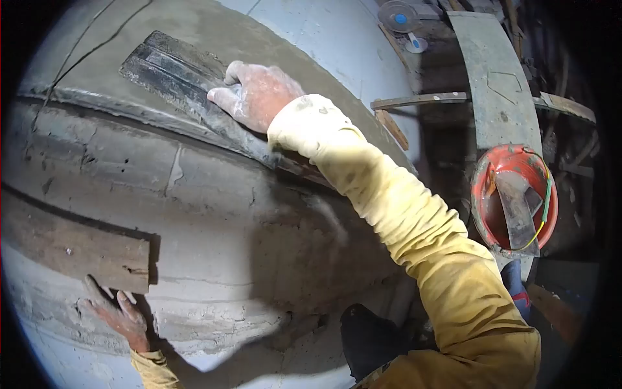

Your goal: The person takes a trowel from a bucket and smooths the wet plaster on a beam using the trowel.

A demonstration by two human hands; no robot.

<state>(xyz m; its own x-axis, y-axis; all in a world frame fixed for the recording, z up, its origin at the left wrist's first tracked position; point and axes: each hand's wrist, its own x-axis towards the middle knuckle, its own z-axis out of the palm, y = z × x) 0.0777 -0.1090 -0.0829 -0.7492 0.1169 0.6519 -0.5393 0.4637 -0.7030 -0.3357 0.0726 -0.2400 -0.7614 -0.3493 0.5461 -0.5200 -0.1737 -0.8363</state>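
My right hand (259,94), dusted with pale powder, is closed round the handle of a long grey trowel (175,74). The trowel lies flat against a strip of damp grey plaster (259,42), close to its lower edge. At the lower left, my left hand (120,316) has its fingers spread against the wall, just under the end of a wooden board (84,249). Nothing shows in that hand.
A red bucket (479,194) with flat tools inside stands on a long plank (502,84) at the right. Wooden pieces (421,100) cross near the plank. Dark cables (97,45) hang over the plaster at the upper left.
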